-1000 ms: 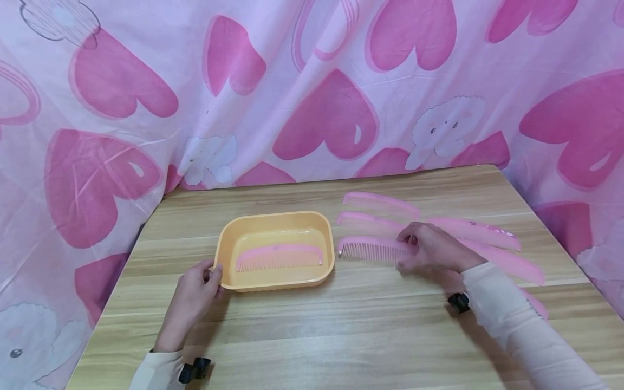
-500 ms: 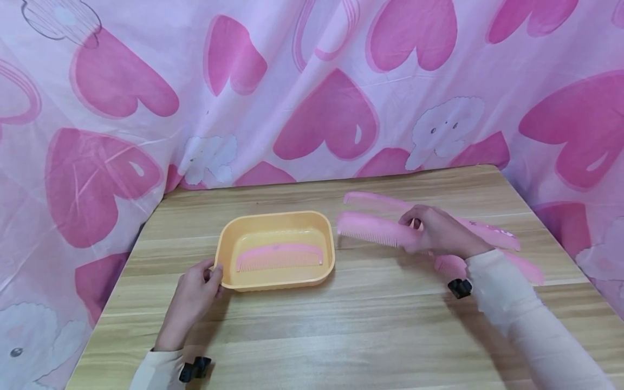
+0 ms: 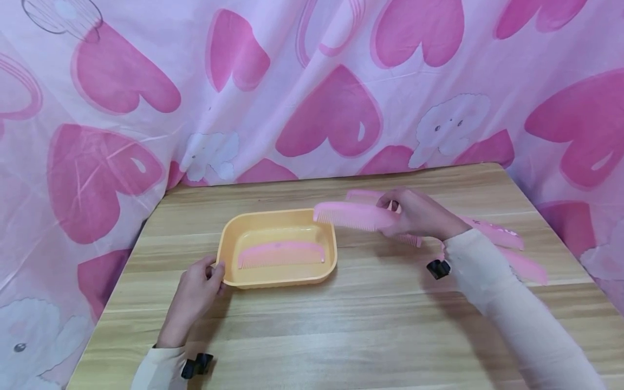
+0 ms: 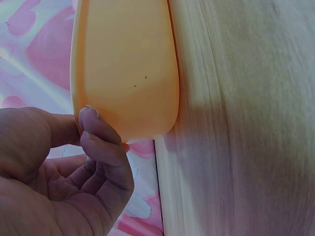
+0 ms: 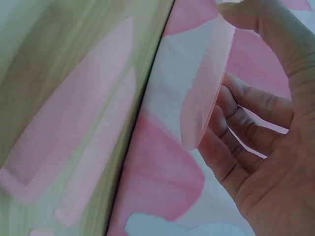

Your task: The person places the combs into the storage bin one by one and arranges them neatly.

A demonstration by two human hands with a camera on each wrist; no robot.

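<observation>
The left hand (image 3: pixel 199 284) pinches the yellow tray (image 3: pixel 270 222) at its eight o'clock, an arched comb (image 3: pixel 281 253) lying inside. The right hand (image 3: pixel 420 214) grips a raised comb (image 3: pixel 352 215) at the tray's two o'clock, overlapping it in the head view.

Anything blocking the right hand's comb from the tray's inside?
Nothing visible. In the head view, the tip of the held comb overlaps the far right corner of the tray. One comb lies inside; the left hand grips the opposite, left end.

Indoor nook (room type unclear) | heart-print drape (image 3: pixel 329 111) | wood-grain table (image 3: pixel 312 330)
</observation>
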